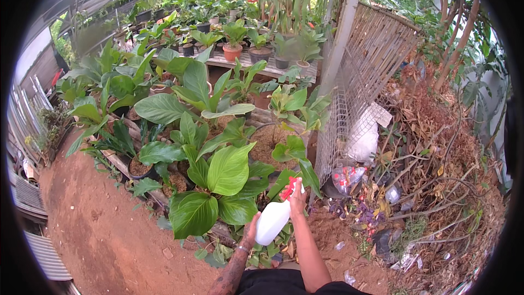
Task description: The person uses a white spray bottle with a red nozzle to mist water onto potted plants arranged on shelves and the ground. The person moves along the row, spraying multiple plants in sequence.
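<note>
A white plastic spray bottle [272,223] with a red trigger head is held in front of me, tilted with its head up and to the right. My right hand [298,200] grips the trigger head and neck. Against the lower left side of the bottle rests my left hand [251,229]; its fingers are partly hidden, so its hold is not plain. Just beyond and to the left of the bottle, a potted plant with broad, glossy green leaves [228,170] spreads close to both hands. Another black pot [268,145] filled with brown growing medium stands behind the bottle.
Potted foliage plants crowd the left and middle, with more on a wooden bench [301,73] behind. A metal post [339,32] and wire mesh [335,131] rise at the right, beside dry branches [434,180] and a bag of plastic bottles [346,178]. A dirt path [94,221] runs along the left.
</note>
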Tool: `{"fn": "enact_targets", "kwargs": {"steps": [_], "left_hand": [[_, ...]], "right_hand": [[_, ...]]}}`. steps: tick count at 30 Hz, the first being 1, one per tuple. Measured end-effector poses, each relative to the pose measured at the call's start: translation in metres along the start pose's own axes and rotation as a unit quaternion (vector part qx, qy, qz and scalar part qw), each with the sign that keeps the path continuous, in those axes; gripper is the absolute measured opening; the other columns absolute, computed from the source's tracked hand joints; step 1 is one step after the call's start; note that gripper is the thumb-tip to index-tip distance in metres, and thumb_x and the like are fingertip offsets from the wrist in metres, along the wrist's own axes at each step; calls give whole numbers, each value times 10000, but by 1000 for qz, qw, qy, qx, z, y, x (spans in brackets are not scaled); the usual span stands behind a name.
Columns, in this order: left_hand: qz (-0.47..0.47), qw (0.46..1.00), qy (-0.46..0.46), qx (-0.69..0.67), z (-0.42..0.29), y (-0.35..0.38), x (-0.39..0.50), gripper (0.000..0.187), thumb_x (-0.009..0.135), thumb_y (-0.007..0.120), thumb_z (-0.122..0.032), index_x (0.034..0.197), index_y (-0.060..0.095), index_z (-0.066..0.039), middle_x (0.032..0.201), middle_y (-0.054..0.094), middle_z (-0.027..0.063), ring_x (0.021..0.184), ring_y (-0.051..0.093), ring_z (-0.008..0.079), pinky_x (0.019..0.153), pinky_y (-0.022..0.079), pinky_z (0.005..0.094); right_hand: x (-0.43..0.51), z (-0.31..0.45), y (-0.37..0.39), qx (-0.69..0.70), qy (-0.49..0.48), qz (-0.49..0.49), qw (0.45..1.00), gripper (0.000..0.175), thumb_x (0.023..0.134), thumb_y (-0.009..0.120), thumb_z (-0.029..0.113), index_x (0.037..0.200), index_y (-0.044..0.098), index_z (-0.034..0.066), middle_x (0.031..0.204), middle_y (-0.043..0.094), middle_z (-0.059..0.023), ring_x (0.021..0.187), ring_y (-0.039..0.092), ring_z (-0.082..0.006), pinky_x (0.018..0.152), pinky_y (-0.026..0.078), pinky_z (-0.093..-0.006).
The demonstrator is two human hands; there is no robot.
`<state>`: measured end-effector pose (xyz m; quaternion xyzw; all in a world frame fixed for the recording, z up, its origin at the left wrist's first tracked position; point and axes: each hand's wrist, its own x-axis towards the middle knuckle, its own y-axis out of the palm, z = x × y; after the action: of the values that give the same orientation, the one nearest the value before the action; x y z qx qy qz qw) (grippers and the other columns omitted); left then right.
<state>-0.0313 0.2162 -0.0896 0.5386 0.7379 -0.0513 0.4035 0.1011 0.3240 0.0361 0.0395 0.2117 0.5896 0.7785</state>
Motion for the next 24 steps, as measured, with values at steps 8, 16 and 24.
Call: {"fn": "enact_targets", "kwargs": {"steps": [8, 16, 24], "left_hand": [[69, 997, 22, 7, 3, 3, -4, 555, 950, 533, -501, 1217, 595, -18, 1082, 674, 91, 890, 661, 182, 817, 528, 329], [99, 935, 191, 282, -70, 39, -42, 513, 958, 563, -421, 1153, 643, 47, 1039, 700, 129, 998, 638, 192, 916, 476, 319], [356, 928, 60, -90, -106, 108, -61, 286, 974, 585, -230, 1139, 641, -3, 1005, 695, 70, 806, 648, 91, 631, 525, 215]], "right_hand": [[-6, 8, -6, -53, 1, 1, 999, 642, 917, 491, 644, 919, 560, 5, 674, 525, -61, 566, 586, -185, 473, 537, -335], [-50, 34, -37, -42, 36, 132, 990, 737, 944, 415, 647, 1225, 491, -30, 951, 586, -155, 855, 672, -279, 690, 609, -465], [-98, 42, -55, -107, 30, 159, 981, 642, 1004, 368, 548, 1165, 579, -36, 931, 629, -120, 857, 650, -195, 739, 617, -367]]}}
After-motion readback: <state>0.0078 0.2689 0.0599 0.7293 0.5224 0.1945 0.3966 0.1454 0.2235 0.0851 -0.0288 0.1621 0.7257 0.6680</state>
